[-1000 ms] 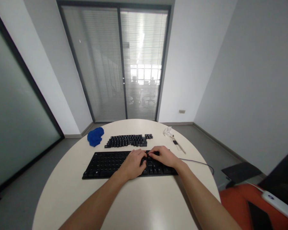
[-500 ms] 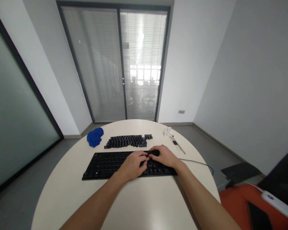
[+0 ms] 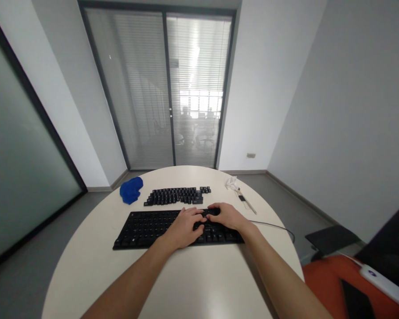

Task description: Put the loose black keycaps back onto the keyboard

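A black keyboard (image 3: pixel 142 228) lies across the middle of a round cream table (image 3: pixel 193 283). Both my hands rest on its right half. My left hand (image 3: pixel 184 228) lies palm down with fingers curled toward the keys. My right hand (image 3: pixel 226 215) sits just right of it, fingertips meeting the left hand's over one spot on the upper rows. Whether a small part is pinched between the fingers cannot be told. Behind the keyboard lies a flat cluster of loose black keycaps (image 3: pixel 176 195).
A blue lump (image 3: pixel 131 189) lies at the table's far left. Small white bits and a thin tool (image 3: pixel 242 197) lie at the far right. A cable (image 3: pixel 275 227) trails off the right edge. An orange seat (image 3: pixel 332 283) with devices stands at the lower right.
My hands stayed on the same spot of the keyboard; the fingers shifted slightly and drew closer together. The view drifted a little.
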